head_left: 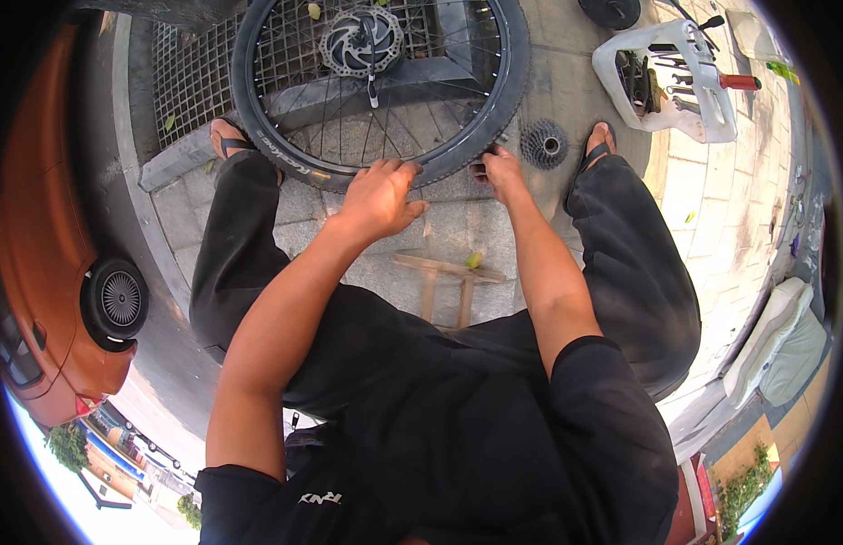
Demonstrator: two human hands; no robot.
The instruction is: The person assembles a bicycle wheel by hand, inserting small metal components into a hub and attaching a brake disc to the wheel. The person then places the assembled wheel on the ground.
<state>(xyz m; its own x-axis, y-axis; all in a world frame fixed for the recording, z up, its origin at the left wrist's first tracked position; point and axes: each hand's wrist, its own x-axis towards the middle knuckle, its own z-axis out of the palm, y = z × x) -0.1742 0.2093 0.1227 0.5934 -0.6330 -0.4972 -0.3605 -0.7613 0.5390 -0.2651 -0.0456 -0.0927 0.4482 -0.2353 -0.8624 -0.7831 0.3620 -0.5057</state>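
Note:
A bicycle wheel [299,171] with a black tyre, thin spokes and a silver disc brake rotor [360,42] lies in front of me. My left hand [382,195] grips its near side, fingers bent over the tyre and thumb standing out to the right. Against the tyre's near right edge, my right hand [500,173] is closed, its fingers curled in. Something small and dark shows at those fingers, too hidden to name. Just right of that hand, a gear cassette [544,144] rests on the paving. A quick-release lever [373,94] sticks out of the hub.
A cut-open white plastic container [621,68] with several tools stands at the far right, a red-handled tool [739,83] across its edge. Between my legs is a small wooden stool-like frame [448,268]. A metal grate [190,77] lies far left; an orange car [63,272] stands left.

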